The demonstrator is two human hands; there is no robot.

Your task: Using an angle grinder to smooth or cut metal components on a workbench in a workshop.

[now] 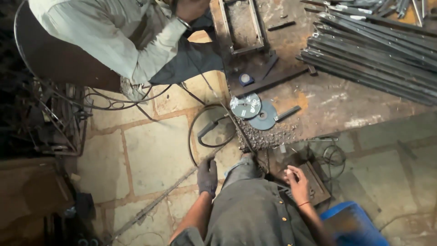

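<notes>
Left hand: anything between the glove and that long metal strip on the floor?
Nothing visible. The gloved left hand hangs just above the long metal strip, which lies diagonally on the stone floor; no object sits in the gap. Whether the fingertips already touch it cannot be told.

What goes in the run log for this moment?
left hand: gloved, on knee | right hand: bare, on metal block | cutting discs: on workbench

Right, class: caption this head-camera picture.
Gloved left hand rests by a metal strip; bare right hand rests near cutting discs.
</notes>
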